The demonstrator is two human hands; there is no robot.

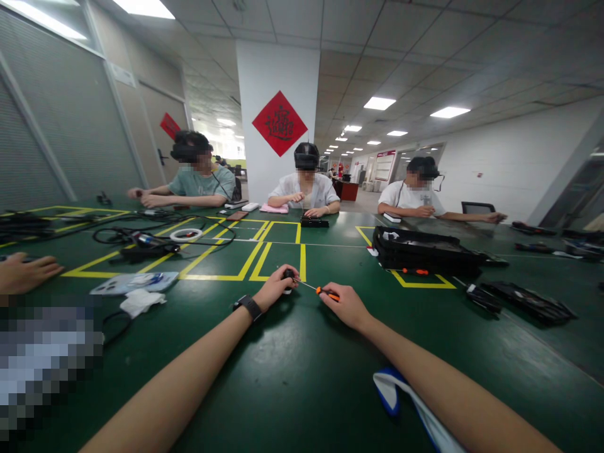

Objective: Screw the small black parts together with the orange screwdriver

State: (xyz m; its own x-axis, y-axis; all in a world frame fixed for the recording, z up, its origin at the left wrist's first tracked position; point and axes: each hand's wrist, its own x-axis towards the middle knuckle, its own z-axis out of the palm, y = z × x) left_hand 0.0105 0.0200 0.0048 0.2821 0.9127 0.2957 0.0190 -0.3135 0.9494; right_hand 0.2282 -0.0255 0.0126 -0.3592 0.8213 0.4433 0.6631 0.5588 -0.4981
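In the middle of the green table my left hand (277, 283), with a dark watch on its wrist, is closed around a small black part (288, 275). My fingers cover much of that part, so its kind does not show. My right hand (346, 306) grips a screwdriver (327, 294) by its orange and black handle. The thin metal shaft points left, and its tip meets or nearly meets the black part at my left fingertips. Both hands are just above or resting on the tabletop.
Right of my hands stand stacked black trays (419, 248), an orange-handled tool (415, 272) and black housings (528, 302). At left lie cables (141, 239), a light-blue phone-like case (134, 283) and crumpled tissue (141, 302). Several people sit around; a neighbour's hand (31, 272) reaches in from the left.
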